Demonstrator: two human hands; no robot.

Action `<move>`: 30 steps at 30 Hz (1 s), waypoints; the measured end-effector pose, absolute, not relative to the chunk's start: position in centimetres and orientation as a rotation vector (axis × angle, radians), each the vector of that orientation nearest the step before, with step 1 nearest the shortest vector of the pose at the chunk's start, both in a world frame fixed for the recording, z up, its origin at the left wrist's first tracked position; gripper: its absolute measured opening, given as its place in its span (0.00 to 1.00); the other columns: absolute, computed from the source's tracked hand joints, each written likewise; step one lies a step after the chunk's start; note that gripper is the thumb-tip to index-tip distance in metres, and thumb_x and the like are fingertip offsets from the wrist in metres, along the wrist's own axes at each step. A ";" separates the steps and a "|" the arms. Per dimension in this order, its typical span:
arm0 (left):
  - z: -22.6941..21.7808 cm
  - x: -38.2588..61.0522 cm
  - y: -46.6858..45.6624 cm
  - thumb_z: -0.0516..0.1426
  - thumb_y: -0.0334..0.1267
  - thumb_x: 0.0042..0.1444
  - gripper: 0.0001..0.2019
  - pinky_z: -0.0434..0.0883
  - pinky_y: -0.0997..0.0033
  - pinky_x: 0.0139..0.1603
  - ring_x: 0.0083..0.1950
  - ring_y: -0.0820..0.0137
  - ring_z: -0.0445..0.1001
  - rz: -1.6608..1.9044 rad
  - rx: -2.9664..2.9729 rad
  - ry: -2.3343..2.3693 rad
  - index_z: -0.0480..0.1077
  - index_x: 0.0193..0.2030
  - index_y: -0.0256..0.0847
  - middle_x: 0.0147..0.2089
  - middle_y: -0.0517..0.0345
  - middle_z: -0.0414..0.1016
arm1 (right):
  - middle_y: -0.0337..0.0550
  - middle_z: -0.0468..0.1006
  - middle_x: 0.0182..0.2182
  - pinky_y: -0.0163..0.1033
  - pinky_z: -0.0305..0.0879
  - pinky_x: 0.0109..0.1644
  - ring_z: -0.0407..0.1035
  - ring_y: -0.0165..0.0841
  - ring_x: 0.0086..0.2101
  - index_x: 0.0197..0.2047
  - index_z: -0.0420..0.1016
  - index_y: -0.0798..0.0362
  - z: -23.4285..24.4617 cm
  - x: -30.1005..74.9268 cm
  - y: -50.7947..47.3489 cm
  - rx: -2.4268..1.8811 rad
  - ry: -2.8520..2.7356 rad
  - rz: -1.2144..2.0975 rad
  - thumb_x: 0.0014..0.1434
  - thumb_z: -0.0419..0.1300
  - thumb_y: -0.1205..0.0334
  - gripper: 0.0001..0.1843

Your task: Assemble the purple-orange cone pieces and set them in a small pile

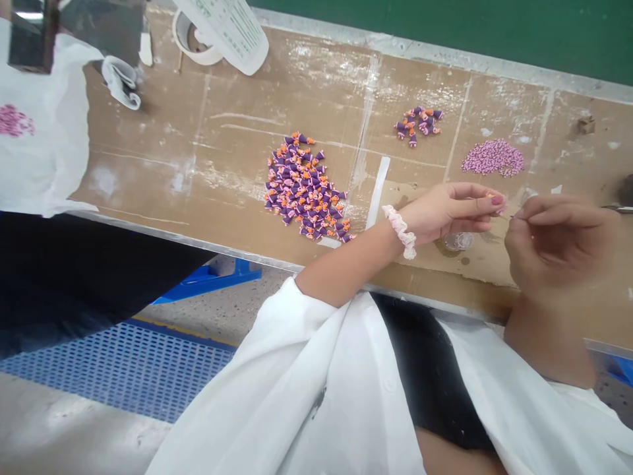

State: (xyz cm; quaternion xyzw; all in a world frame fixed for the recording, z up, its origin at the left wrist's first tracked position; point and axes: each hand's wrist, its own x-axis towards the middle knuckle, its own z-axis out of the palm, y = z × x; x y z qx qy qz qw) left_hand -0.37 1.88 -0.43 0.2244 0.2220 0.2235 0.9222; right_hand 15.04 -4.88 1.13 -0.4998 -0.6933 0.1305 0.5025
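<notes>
My left hand [467, 208], with a pale scrunchie at the wrist, is closed in a pinch on a small pink-and-orange piece [490, 196], mostly hidden by the fingertips. Just right of it, my right hand [558, 244] is blurred, with thumb and index finger pinched together; whatever is between them is too small to make out. A small clear container [462, 241] stands under my left hand. Beyond the hands lies a heap of tiny pink pieces [493, 158]. A small group of purple-and-orange figures [418, 124] lies to its left.
A large pile of purple, orange and pink figures [304, 188] lies mid-table on the cardboard [237, 165]. Farther left are a white bottle [227, 33], a tape roll [182, 33] and a white cloth [49, 165] with pink bits. A white strip [378, 191] lies near my left forearm.
</notes>
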 end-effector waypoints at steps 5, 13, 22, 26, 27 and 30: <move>-0.4 -0.2 1.7 0.60 0.31 0.56 0.04 0.73 0.81 0.39 0.29 0.86 0.71 0.441 0.447 0.427 0.69 0.33 0.34 0.29 0.65 0.72 | 0.38 0.73 0.29 0.38 0.63 0.27 0.68 0.31 0.28 0.35 0.66 0.48 1.2 15.0 -4.8 -1.214 -1.702 0.251 0.51 0.62 0.70 0.11; -0.4 -0.4 1.7 0.67 0.34 0.47 0.12 0.74 0.80 0.41 0.32 0.84 0.74 0.457 0.500 0.396 0.69 0.32 0.34 0.30 0.66 0.73 | 0.38 0.73 0.29 0.39 0.65 0.30 0.68 0.30 0.29 0.29 0.64 0.49 1.3 15.5 -5.0 -1.257 -1.846 0.170 0.48 0.62 0.74 0.12; -0.3 -0.8 1.8 0.70 0.34 0.41 0.16 0.75 0.78 0.41 0.32 0.84 0.73 0.438 0.559 0.412 0.67 0.31 0.33 0.29 0.66 0.72 | 0.38 0.74 0.30 0.38 0.66 0.28 0.71 0.31 0.30 0.31 0.64 0.48 2.3 15.3 -5.3 -1.261 -1.984 0.125 0.48 0.61 0.75 0.13; -0.5 -0.8 1.8 0.70 0.34 0.41 0.16 0.75 0.77 0.41 0.32 0.83 0.73 0.444 0.589 0.408 0.67 0.30 0.33 0.29 0.66 0.72 | 0.38 0.74 0.31 0.39 0.66 0.29 0.70 0.30 0.28 0.32 0.65 0.48 2.7 14.9 -5.2 -1.259 -2.030 0.053 0.48 0.61 0.77 0.14; -0.5 -0.8 1.8 0.69 0.33 0.41 0.15 0.75 0.76 0.42 0.33 0.83 0.73 0.450 0.592 0.413 0.67 0.31 0.33 0.30 0.66 0.72 | 0.38 0.74 0.31 0.39 0.66 0.29 0.70 0.30 0.28 0.32 0.65 0.48 2.6 14.9 -5.1 -1.257 -2.031 0.050 0.48 0.61 0.77 0.14; -0.5 -0.6 2.0 0.67 0.32 0.46 0.11 0.75 0.76 0.45 0.34 0.83 0.73 0.473 0.579 0.456 0.68 0.31 0.34 0.31 0.65 0.72 | 0.40 0.74 0.32 0.39 0.67 0.30 0.71 0.31 0.30 0.33 0.68 0.48 2.1 15.1 -4.6 -1.253 -2.010 0.092 0.50 0.61 0.75 0.12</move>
